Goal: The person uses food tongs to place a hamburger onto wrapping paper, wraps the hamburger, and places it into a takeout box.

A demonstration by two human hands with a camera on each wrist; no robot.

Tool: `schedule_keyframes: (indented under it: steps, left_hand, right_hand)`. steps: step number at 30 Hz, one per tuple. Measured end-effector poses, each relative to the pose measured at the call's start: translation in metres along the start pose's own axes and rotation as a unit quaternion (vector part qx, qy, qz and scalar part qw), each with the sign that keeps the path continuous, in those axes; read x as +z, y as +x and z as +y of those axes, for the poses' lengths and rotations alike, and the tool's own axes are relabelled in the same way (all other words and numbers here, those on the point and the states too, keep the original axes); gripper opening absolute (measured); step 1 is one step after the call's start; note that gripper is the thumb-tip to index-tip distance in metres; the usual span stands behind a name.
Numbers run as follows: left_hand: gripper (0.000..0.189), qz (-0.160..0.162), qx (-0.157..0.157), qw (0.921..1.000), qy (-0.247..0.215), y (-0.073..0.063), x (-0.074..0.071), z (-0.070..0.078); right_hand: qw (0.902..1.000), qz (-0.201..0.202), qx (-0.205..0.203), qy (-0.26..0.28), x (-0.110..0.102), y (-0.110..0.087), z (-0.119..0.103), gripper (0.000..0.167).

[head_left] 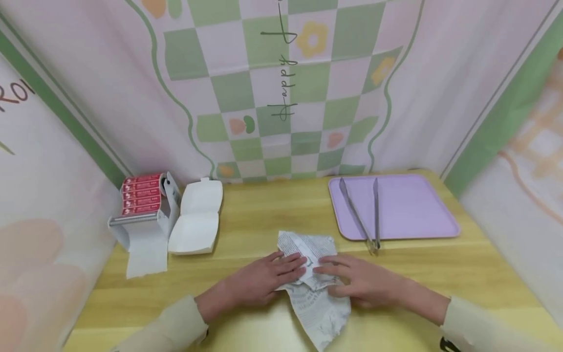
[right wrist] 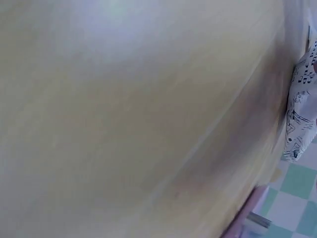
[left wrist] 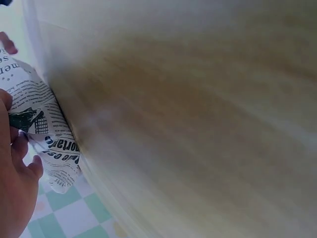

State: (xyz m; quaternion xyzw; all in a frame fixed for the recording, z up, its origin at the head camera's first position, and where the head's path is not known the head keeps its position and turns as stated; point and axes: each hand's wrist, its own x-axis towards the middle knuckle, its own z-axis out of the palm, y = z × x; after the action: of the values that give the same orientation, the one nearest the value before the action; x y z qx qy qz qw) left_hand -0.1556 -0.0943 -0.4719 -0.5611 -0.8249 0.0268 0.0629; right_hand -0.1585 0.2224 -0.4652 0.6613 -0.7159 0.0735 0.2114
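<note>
A sheet of newspaper-print wrapping paper (head_left: 316, 313) lies folded and creased at the front middle of the table. Its near end hangs out as a crumpled point, and whether anything is inside is hidden. My left hand (head_left: 268, 278) rests on the paper's left side, fingers stretched across the folded part. From the right, my right hand (head_left: 362, 278) touches the same fold with its fingers spread. The left wrist view shows the printed paper (left wrist: 44, 106) beside my left hand (left wrist: 17, 183); in the right wrist view only an edge of the paper (right wrist: 299, 119) appears.
At the back right lies a lilac tray (head_left: 413, 205) with metal tongs (head_left: 377, 210) on it, their joined end over its front edge. On the left stand a label dispenser (head_left: 145, 205) with a red-printed roll and an opened white takeaway box (head_left: 198, 215). A patterned curtain (head_left: 268, 98) hangs behind.
</note>
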Motion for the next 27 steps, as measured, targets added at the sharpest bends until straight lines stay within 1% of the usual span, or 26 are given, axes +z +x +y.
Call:
schedule_keyframes:
  steps: [2, 4, 6, 9, 11, 12, 15, 17, 18, 19, 20, 22, 23, 25, 26, 27]
  left_hand:
    - [0.061, -0.005, 0.000, 1.0000, -0.002, 0.001, -0.001, -0.001]
    - [0.060, -0.006, 0.002, 1.0000, 0.001, 0.001, -0.003, -0.001]
    - [0.060, -0.007, 0.002, 1.0000, 0.006, 0.002, -0.003, -0.001]
    - [0.059, -0.011, -0.002, 0.9999, 0.012, 0.004, -0.004, -0.001]
    - [0.059, -0.014, -0.005, 0.9997, 0.017, 0.004, -0.004, -0.001]
    - [0.059, -0.015, -0.006, 0.9997, 0.018, 0.005, -0.004, 0.000]
    - [0.057, -0.013, -0.007, 0.9997, 0.021, 0.006, -0.005, 0.001]
    - [0.057, -0.011, -0.006, 0.9997, 0.021, 0.006, -0.006, 0.001]
    - [0.057, -0.011, -0.006, 0.9997, 0.022, 0.006, -0.006, 0.002]
    - [0.056, -0.012, -0.007, 0.9997, 0.021, 0.007, -0.006, 0.002]
    - [0.056, -0.014, -0.007, 0.9997, 0.021, 0.007, -0.007, 0.002]
    - [0.056, -0.017, -0.009, 0.9996, 0.022, 0.006, -0.007, 0.003]
    - [0.056, -0.018, -0.010, 0.9995, 0.023, 0.005, -0.007, 0.003]
    - [0.057, -0.021, -0.010, 0.9994, 0.027, 0.004, -0.007, 0.003]
    - [0.058, -0.022, -0.008, 0.9993, 0.029, 0.003, -0.008, 0.004]
    - [0.059, -0.024, -0.006, 0.9992, 0.032, 0.002, -0.008, 0.005]
  right_hand:
    - [0.9980, -0.015, -0.038, -0.048, -0.005, 0.001, 0.002, 0.012]
    - [0.9935, -0.029, -0.067, -0.088, -0.010, 0.001, 0.003, 0.008]
    - [0.9890, -0.038, -0.083, -0.116, -0.016, 0.000, 0.003, 0.016]
    - [0.9848, -0.029, -0.104, -0.136, -0.021, -0.003, 0.001, 0.033]
    - [0.9825, -0.013, -0.114, -0.147, -0.023, -0.006, -0.002, 0.041]
    - [0.9821, 0.001, -0.117, -0.148, -0.023, -0.008, -0.003, 0.041]
    - [0.9778, 0.068, -0.135, -0.146, -0.018, -0.015, -0.006, 0.037]
    - [0.9747, 0.104, -0.141, -0.138, -0.014, -0.017, -0.007, 0.035]
    - [0.9744, 0.116, -0.141, -0.131, -0.012, -0.018, -0.008, 0.034]
    - [0.9757, 0.117, -0.133, -0.129, -0.011, -0.019, -0.009, 0.032]
    - [0.9791, 0.107, -0.113, -0.130, -0.010, -0.019, -0.010, 0.032]
    - [0.9891, 0.076, -0.050, -0.116, -0.008, -0.018, -0.009, 0.033]
    - [0.9922, 0.060, -0.014, -0.109, -0.005, -0.017, -0.008, 0.034]
    - [0.9932, 0.025, 0.050, -0.102, 0.001, -0.014, -0.004, 0.040]
    - [0.9925, 0.011, 0.071, -0.099, 0.004, -0.012, -0.003, 0.043]
    - [0.9923, 0.001, 0.081, -0.094, 0.007, -0.010, -0.002, 0.045]
